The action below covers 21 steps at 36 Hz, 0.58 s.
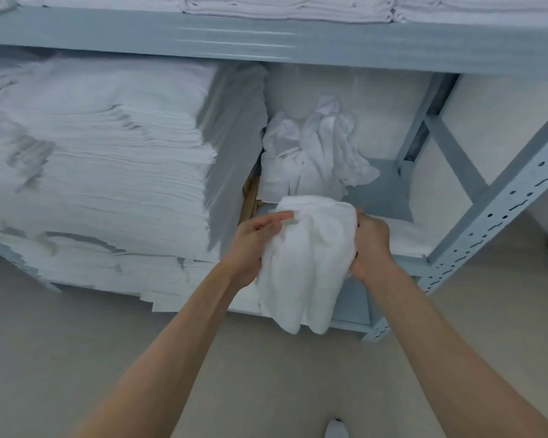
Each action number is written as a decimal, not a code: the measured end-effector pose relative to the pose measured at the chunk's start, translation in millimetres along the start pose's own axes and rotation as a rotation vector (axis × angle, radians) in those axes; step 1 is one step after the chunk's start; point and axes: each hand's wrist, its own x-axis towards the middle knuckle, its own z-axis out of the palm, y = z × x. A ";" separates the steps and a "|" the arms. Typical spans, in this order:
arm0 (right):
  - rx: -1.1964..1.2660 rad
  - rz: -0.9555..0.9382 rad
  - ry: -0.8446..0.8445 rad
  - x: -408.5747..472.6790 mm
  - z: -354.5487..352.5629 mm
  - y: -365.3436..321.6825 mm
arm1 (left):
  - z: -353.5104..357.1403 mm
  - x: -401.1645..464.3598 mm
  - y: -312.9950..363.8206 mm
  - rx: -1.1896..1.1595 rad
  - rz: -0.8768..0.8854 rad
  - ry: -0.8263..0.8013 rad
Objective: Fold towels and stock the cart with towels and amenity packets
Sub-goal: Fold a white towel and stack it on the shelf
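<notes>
Centre of frame: a loose white towel (pixel 304 263) hangs bunched between both hands, in front of the grey metal shelf (pixel 266 42). To fold it well, probably first find two corners and shake it flat. Left hand (pixel 253 245) pinches the upper left edge; right hand (pixel 372 248) grips the right side, fingers curled into cloth.

Grey-blue metal shelving (pixel 266 42) against a pale wall (pixel 494 128), with a perforated upright (pixel 500 210) and diagonal brace (pixel 456 150) at right. Beige floor (pixel 76 358) below, evenly lit, no hard shadows.
</notes>
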 end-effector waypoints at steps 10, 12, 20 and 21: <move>-0.722 0.301 -0.243 -13.2 -47.0 23.1 | -54.1 -28.2 17.2 -0.197 0.075 0.155; -0.837 0.302 -0.213 -13.5 -56.5 33.4 | -61.2 -31.7 24.9 -0.234 0.091 0.167; -0.881 0.370 -0.172 -0.8 -88.0 63.6 | -69.5 -39.4 36.0 -0.289 0.117 0.244; -0.813 0.395 -0.188 0.1 -88.6 65.7 | -67.1 -39.3 35.9 -0.286 0.109 0.240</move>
